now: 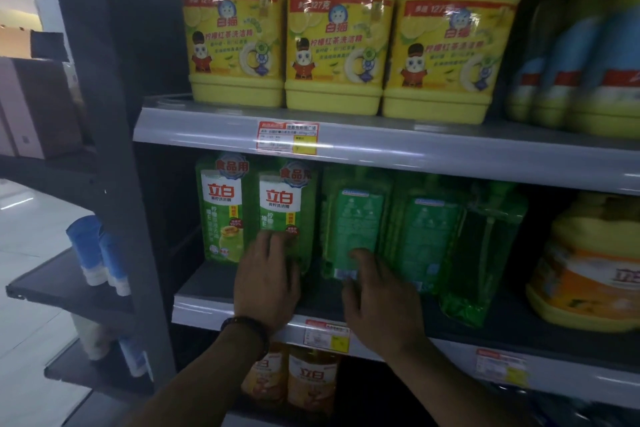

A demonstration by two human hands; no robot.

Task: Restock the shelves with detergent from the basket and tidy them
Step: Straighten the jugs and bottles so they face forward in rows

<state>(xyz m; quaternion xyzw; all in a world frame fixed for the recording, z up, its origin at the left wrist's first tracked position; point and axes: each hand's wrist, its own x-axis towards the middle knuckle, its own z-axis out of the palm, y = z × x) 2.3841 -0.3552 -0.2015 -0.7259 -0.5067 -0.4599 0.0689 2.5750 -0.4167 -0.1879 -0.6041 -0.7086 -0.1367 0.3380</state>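
My left hand presses flat against the lower front of a green detergent bottle on the middle shelf. My right hand, just beside it, touches the foot of the neighbouring bottle, which faces backward. Three yellow jugs stand above both hands.

Head-worn wide-angle cam, close on a store shelf unit: lens faces fwd and a bit down, centred on the middle shelf of green detergent bottles. Upper shelf w/ yellow jugs fills top of frame, cropped at the handles; orange bottles sit near bottom edge. Left hand and right hand enter from below. Wide lens bends the shelf rims; side rack and floor show far left.
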